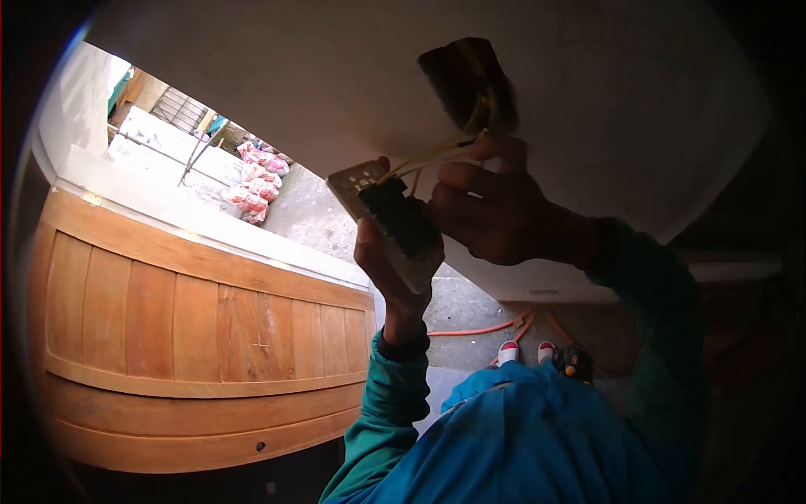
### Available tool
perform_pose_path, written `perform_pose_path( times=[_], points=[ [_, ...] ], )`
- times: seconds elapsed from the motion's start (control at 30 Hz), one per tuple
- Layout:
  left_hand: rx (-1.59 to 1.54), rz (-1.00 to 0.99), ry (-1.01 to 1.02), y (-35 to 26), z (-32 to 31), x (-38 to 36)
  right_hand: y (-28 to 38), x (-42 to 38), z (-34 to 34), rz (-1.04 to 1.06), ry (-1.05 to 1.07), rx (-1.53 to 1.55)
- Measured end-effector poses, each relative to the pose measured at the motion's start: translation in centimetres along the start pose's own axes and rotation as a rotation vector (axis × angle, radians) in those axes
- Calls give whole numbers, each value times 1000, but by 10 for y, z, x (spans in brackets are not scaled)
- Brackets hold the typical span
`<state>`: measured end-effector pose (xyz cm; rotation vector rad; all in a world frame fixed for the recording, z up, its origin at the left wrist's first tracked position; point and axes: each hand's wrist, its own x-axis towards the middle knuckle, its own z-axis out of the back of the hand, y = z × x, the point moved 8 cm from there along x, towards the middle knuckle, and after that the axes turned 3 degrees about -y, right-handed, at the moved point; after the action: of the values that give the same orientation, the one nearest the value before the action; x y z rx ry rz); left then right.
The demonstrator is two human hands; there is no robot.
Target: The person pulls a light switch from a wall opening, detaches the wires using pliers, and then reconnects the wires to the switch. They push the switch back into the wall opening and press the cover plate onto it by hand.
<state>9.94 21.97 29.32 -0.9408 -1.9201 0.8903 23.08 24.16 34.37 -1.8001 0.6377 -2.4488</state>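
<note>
At the left, nearer the person, lies a wooden door [197,323] of upright boards set in a curved-looking frame, with a small round hole [260,447] close to its lower edge. Beyond it, far left, an opening gives onto a bright outdoor area, where red-and-white bags [256,185] are piled on grey ground and a metal grille [179,107] stands farther back.

Right of the door, the left hand [400,281] is closed around a light plate [346,183], thumb on the near side and a fingertip showing over the far edge. The plate is held up at a tilt, clear of the wall, and a dark green module [393,217] is fixed to its back. Yellowish wires [428,158] run from the module toward the right, to a rough, dark opening [462,80] in the shaded pale wall [604,109].

The right hand [495,206] is just to the right of the plate, below the opening, with its fingers bent. One fingertip is at the wires, and the lower fingers reach the module's right side; the shadow is too deep to tell whether they pinch anything. Both arms wear green sleeves [390,420].

Below the hands, an orange hose [483,330] crosses the grey floor [457,307]. Near it are two red-and-white shoes [508,352], below which spreads blue clothing [520,437]. Just right of them sits a black-and-orange object [578,363], too dim to identify.
</note>
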Motion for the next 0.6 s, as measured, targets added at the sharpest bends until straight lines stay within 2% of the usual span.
perform_pose_path(
  times=[0.03,0.17,0.2,0.23,0.27,0.3,0.33,0.37,0.4,0.43,0.47,0.5,0.57,0.6],
  points=[
    [-3,8,1,-1,1,1,2,4,1,44,-8,4],
    [906,-615,-143,-42,4,0,4,6,-6,86,69,-42],
    [1117,-728,-121,-35,-2,-3,7,2,-3,125,17,-211],
    [1084,-752,-124,-43,-4,8,2,-3,9,43,-92,-113],
    [1060,-755,-134,-40,-8,9,-4,-10,33,-51,-64,-67],
    [904,-598,-135,-34,-3,17,-11,-20,58,-125,-31,-79],
    [416,-293,16,-21,22,37,-15,-44,78,-281,-66,-15],
    [420,-339,-9,-19,9,28,-21,-69,99,-423,-124,49],
    [347,-349,130,-18,6,30,-27,-95,118,-563,-27,50],
    [500,-302,-46,-20,4,25,-28,-132,131,-610,30,57],
    [472,-247,-82,-19,3,25,-26,-177,137,-876,107,209],
    [450,-199,-122,-20,11,28,-15,-230,134,-1243,132,384],
    [537,-271,-133,-24,11,32,34,-311,149,-1409,520,367],
    [474,-261,-142,-22,8,30,63,-334,156,-1472,682,400]
  ],
)
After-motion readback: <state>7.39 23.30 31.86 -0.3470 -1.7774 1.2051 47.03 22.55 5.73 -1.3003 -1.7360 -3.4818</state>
